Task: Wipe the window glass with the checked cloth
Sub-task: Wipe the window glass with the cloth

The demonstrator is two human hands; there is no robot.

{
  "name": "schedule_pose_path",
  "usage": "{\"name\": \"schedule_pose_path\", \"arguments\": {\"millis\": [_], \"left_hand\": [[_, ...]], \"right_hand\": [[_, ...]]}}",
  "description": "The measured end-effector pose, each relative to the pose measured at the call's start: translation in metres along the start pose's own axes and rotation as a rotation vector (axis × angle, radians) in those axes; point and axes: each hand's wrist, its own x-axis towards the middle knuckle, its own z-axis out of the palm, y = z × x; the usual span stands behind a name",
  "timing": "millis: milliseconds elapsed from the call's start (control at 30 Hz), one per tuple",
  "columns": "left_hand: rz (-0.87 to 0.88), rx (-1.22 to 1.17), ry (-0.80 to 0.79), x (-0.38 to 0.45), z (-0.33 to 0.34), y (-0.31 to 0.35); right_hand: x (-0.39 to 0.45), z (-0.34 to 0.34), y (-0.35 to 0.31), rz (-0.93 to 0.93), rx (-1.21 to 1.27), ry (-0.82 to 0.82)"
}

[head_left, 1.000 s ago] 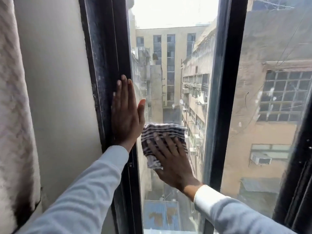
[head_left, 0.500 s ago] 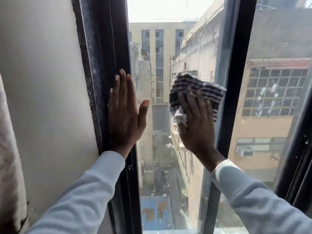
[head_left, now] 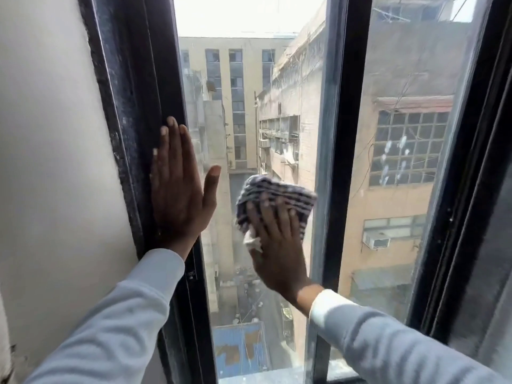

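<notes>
The window glass [head_left: 243, 112] is a tall narrow pane between two black uprights. My right hand [head_left: 277, 245] presses a bunched black-and-white checked cloth [head_left: 274, 195] flat against the middle of the pane, fingers spread over the cloth. My left hand [head_left: 180, 189] lies flat and open, palm against the black left frame [head_left: 138, 106], its thumb sticking out over the glass. Both arms wear light grey sleeves.
A black centre upright [head_left: 340, 134] stands just right of the cloth. A second pane [head_left: 410, 79] beyond it shows white smudges. A pale wall [head_left: 50, 162] fills the left. Buildings and a street lie far below outside.
My right hand with the cloth went from low centre up to the right upright, then back down and left to mid-pane. My left hand stayed on the frame.
</notes>
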Motion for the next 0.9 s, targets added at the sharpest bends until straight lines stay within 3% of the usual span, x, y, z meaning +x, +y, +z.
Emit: {"name": "schedule_pose_path", "arguments": {"millis": [67, 133, 200, 300, 333, 400, 467, 500, 533, 600, 667, 700, 767, 833, 900], "left_hand": [[0.008, 0.009, 0.015, -0.001, 0.000, -0.001], [0.012, 0.016, 0.022, -0.003, 0.000, -0.001], [0.003, 0.023, 0.014, -0.002, -0.001, 0.000], [-0.017, 0.013, -0.005, -0.001, -0.004, 0.003], [-0.020, 0.017, -0.013, -0.001, -0.004, 0.004], [-0.022, 0.026, -0.018, 0.000, -0.006, 0.003], [-0.017, -0.003, -0.002, 0.000, -0.006, 0.002], [-0.014, -0.025, 0.011, 0.000, -0.005, 0.002], [-0.014, -0.038, 0.024, 0.000, -0.005, 0.003], [-0.021, -0.049, 0.030, 0.000, -0.004, 0.003], [-0.026, -0.052, 0.015, 0.001, -0.005, 0.005], [-0.026, -0.047, 0.008, 0.001, -0.005, 0.005], [-0.020, -0.031, 0.004, 0.000, -0.006, 0.006], [-0.006, -0.034, 0.008, -0.001, -0.006, 0.005], [0.008, -0.047, 0.019, -0.001, -0.005, 0.005]], "right_hand": [[0.020, 0.004, -0.007, -0.339, -0.057, -0.053], [0.081, -0.005, 0.002, -0.412, -0.132, 0.038], [0.109, -0.013, 0.021, -0.190, -0.096, 0.151], [0.044, -0.005, 0.012, 0.144, 0.016, 0.143], [0.010, 0.000, -0.001, 0.107, 0.020, 0.056], [-0.023, 0.008, -0.016, -0.178, -0.033, -0.102], [0.019, 0.010, -0.008, -0.423, -0.096, -0.051], [0.051, 0.007, -0.001, -0.453, -0.107, 0.032], [0.083, 0.003, 0.010, -0.408, -0.102, 0.117], [0.118, -0.006, 0.041, -0.148, -0.068, 0.259], [0.087, -0.009, 0.048, 0.131, -0.014, 0.296], [0.057, -0.005, 0.041, 0.146, -0.003, 0.267], [0.007, 0.006, 0.020, -0.140, -0.040, 0.148], [0.023, 0.009, 0.021, -0.458, -0.085, 0.131], [0.072, 0.003, 0.036, -0.409, -0.113, 0.224]]}}
